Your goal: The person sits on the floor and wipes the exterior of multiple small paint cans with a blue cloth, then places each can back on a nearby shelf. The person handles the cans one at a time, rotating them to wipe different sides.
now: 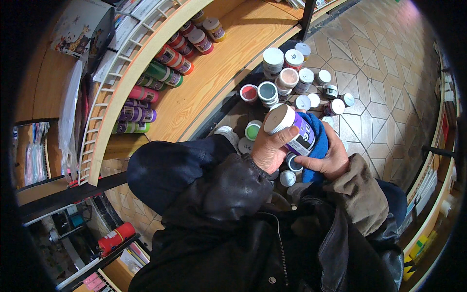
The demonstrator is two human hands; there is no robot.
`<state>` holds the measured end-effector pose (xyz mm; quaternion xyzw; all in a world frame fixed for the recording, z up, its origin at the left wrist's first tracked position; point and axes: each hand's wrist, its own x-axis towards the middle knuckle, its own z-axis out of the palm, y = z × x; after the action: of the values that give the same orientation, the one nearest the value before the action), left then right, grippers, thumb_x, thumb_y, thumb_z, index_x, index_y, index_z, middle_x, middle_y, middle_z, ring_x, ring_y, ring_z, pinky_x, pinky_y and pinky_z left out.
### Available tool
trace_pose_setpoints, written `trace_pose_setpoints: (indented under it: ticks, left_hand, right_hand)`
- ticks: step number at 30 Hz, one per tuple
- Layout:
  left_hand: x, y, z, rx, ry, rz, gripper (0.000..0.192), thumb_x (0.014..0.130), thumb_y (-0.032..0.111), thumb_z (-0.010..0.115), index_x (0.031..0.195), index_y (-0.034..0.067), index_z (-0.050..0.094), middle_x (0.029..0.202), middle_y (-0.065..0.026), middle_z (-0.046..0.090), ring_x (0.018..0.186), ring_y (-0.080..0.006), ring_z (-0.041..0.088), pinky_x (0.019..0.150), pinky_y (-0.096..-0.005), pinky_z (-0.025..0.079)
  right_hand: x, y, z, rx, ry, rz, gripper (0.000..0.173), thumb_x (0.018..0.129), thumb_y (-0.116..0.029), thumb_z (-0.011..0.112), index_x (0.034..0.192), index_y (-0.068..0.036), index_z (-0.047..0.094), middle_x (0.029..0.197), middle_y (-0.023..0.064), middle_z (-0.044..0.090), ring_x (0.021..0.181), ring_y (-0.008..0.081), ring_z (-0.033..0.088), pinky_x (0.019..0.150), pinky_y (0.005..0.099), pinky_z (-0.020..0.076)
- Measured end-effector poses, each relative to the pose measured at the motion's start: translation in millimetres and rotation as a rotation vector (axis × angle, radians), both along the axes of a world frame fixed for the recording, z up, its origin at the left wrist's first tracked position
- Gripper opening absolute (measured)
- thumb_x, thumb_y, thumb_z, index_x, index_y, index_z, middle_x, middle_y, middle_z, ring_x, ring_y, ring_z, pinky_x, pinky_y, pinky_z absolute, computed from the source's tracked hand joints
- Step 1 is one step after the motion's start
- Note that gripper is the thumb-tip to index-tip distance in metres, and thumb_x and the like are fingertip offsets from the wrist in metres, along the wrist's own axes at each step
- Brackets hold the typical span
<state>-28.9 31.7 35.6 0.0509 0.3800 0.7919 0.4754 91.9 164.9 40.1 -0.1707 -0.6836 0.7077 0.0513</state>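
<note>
Between my two hands is a plastic paint jar [304,135] with a white screw lid and a purple, black and white label; it is tilted, lid towards the upper left. My left hand [271,146] grips it near the lid, thumb across the label's edge. Around the jar's base my right hand [330,157] presses a blue cloth [315,171], which hangs down below it. Past my hands, several more jars stand on the tiled floor, among them a dark green-topped jar [267,91], a red-topped jar [249,93] and a pale pink-topped jar [288,78].
On the left, a wooden shelf [204,87] holds several coloured jars, some upright and some on their sides, such as a purple jar [136,114]. A white wire rail [116,74] edges the upper shelf. Below left lies a red cylinder [116,239]. Shelving [430,204] runs along the right.
</note>
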Motion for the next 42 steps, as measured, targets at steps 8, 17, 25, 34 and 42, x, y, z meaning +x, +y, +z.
trace_pose_setpoints:
  ticks: [8, 17, 25, 34, 42]
  left_hand:
    - [6.8, 2.9, 1.2, 0.032, -0.105, 0.182, 0.059, 0.076, 0.011, 0.076, 0.126, 0.01, 0.044, 0.126, -0.0086, 0.055, 0.116, -0.0216, 0.05, 0.103, -0.0411, 0.04]
    - [6.0, 3.1, 12.0, 0.011, 0.167, 0.175, 0.067, 0.073, 0.006, 0.079, 0.128, 0.01, 0.041, 0.127, -0.0114, 0.054, 0.118, -0.0214, 0.049, 0.103, -0.0413, 0.039]
    - [-12.6, 3.1, -13.6, 0.014, -0.118, 0.235, 0.046, 0.09, 0.032, 0.063, 0.124, 0.004, 0.051, 0.12, -0.0097, 0.058, 0.114, -0.0211, 0.054, 0.1, -0.0391, 0.043]
    - [-13.5, -1.3, -46.4, -0.013, -0.589, 0.389, 0.034, 0.082, 0.029, 0.073, 0.103, 0.007, 0.059, 0.101, -0.0075, 0.063, 0.1, -0.0228, 0.061, 0.093, -0.0438, 0.049]
    - [-14.3, 0.5, -33.6, 0.091, -0.446, 0.281, 0.049, 0.079, 0.027, 0.075, 0.116, 0.001, 0.056, 0.112, -0.0104, 0.061, 0.114, -0.0247, 0.055, 0.105, -0.0458, 0.04]
  right_hand:
    - [5.0, -19.3, -17.6, -0.574, -0.201, -0.154, 0.067, 0.083, -0.024, 0.077, 0.136, -0.004, 0.043, 0.123, 0.0088, 0.058, 0.109, 0.0184, 0.056, 0.095, 0.0342, 0.0457]
    - [9.8, -12.4, -13.1, -0.226, -0.077, -0.033, 0.048, 0.089, -0.027, 0.07, 0.127, -0.002, 0.054, 0.111, 0.0089, 0.065, 0.098, 0.0157, 0.062, 0.087, 0.0319, 0.05]
    - [3.6, -13.5, 8.7, 0.04, -0.247, -0.119, 0.033, 0.093, -0.024, 0.065, 0.117, -0.003, 0.062, 0.091, 0.0061, 0.069, 0.077, 0.0128, 0.064, 0.072, 0.0285, 0.0526]
    - [-2.3, 27.4, 3.0, -0.399, -0.279, -0.571, 0.077, 0.091, -0.069, 0.038, 0.139, -0.009, 0.042, 0.132, 0.017, 0.052, 0.121, 0.0315, 0.052, 0.099, 0.0535, 0.0413]
    - [6.9, 34.0, 12.4, -0.332, -0.174, -0.486, 0.078, 0.093, -0.064, 0.04, 0.143, -0.004, 0.034, 0.136, 0.0194, 0.049, 0.121, 0.032, 0.053, 0.101, 0.0482, 0.0417]
